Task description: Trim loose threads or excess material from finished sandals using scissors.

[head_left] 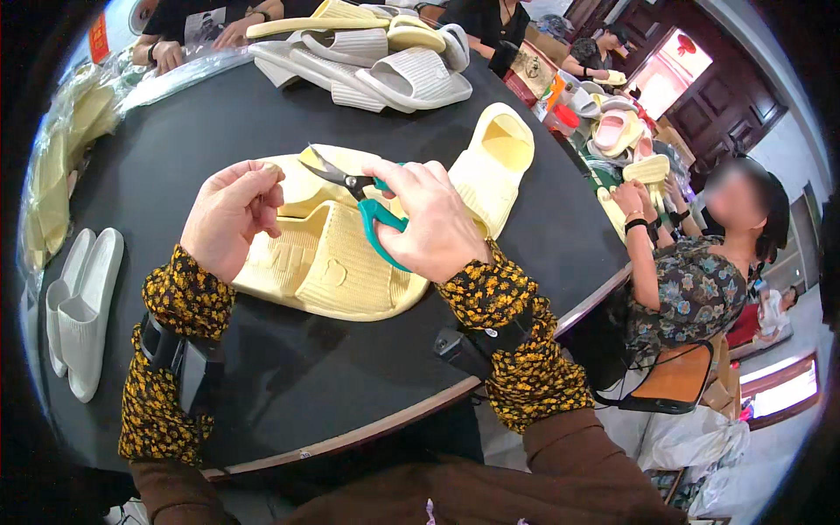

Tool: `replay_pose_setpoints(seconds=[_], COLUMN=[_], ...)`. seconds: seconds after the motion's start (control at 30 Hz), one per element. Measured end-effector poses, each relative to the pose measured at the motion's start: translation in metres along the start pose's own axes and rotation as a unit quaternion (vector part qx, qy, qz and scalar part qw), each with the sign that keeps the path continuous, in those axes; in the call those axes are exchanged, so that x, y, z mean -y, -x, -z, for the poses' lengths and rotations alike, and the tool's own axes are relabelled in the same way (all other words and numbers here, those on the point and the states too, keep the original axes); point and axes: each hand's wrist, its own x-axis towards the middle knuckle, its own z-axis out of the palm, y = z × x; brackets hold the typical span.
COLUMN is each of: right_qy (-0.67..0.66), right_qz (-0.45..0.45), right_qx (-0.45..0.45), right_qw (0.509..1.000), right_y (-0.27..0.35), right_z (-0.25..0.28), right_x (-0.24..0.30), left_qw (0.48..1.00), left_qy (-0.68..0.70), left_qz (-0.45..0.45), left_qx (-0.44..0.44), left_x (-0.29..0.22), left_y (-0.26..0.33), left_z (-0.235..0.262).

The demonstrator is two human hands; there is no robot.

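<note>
Okay, head view: left hand [232, 214] was curled, thumb against index; couldn't tell if it pinched anything. Right hand [427, 210] was wrapped around teal-handled scissors [354, 185], blades parted over yellow slippers [350, 276] on the black table [350, 376]. Grey slippers [411, 79] sat piled beyond.

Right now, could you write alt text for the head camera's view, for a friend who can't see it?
A person's right hand holds open teal-handled snips over pale yellow slippers on a black table; the left hand, partly curled, is to their left. Beyond lie piled grey and yellow slippers, with a pale grey pair at far left and co-workers nearby.
</note>
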Motion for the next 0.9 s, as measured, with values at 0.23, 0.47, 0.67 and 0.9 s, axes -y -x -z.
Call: replay_pose_setpoints(seconds=[0.23,0.47,0.67,0.9], right_qy=[0.126,0.16,0.142,0.041], right_qz=[0.025,0.022,0.008,-0.021], right_qx=[0.006,0.013,0.004,-0.067], right_qw=[0.992,0.987,0.99,0.997], right_y=[0.0,-0.004,-0.002,-0.004], right_z=[0.003,0.0,-0.002,-0.001], right_x=[0.002,0.002,0.001,-0.001], left_qw=[1.0,0.995,0.995,0.996], left_qy=[-0.022,-0.085,-0.092,-0.082], left_qz=[-0.018,-0.044,-0.036,-0.037], left_qx=[0.001,0.031,0.031,0.015], left_x=[-0.001,-0.004,-0.003,-0.003], left_y=[0.0,0.004,0.001,-0.001], left_z=[-0.005,-0.017,-0.014,-0.008])
